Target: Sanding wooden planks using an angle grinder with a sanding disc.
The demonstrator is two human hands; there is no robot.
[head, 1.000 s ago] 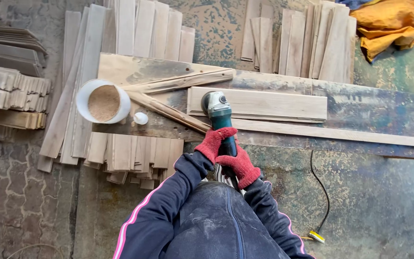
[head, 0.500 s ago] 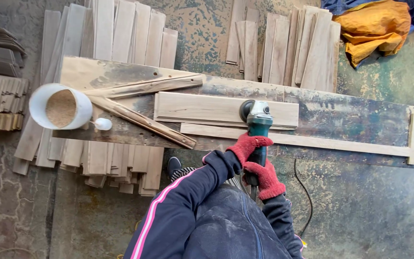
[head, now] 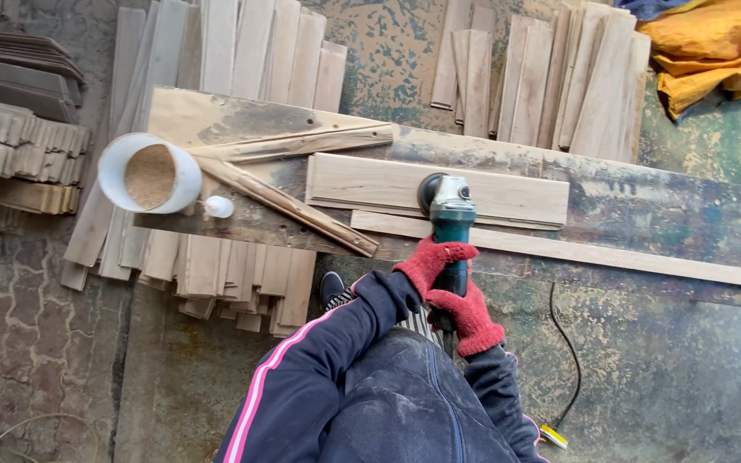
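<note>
On the worn workbench (head: 662,214), an angle grinder (head: 448,219) is pressing its disc onto a pale plank (head: 388,182).
Both red-gloved hands are gripping its green body, left hand (head: 429,260) closed forward, right hand (head: 466,315) wrapped behind, arms extended.

The bench (head: 671,210) runs across the view, and a plank (head: 490,187) lies flat along its middle. The grinder (head: 446,206) sits on that plank's near edge, head on the wood. Left hand (head: 429,260) wraps the grinder's body, right hand (head: 471,310) just behind it, nearer the person. A long strip (head: 645,259) lies along the bench's near edge, right of the grinder. Left of the plank, two slats (head: 289,176) meet in a wedge. Further left, a tub (head: 149,174) stands on the bench end, a small cap (head: 218,207) just beside it. Boards (head: 551,77) lie on the floor behind the bench, more boards in front under its left end.
</note>
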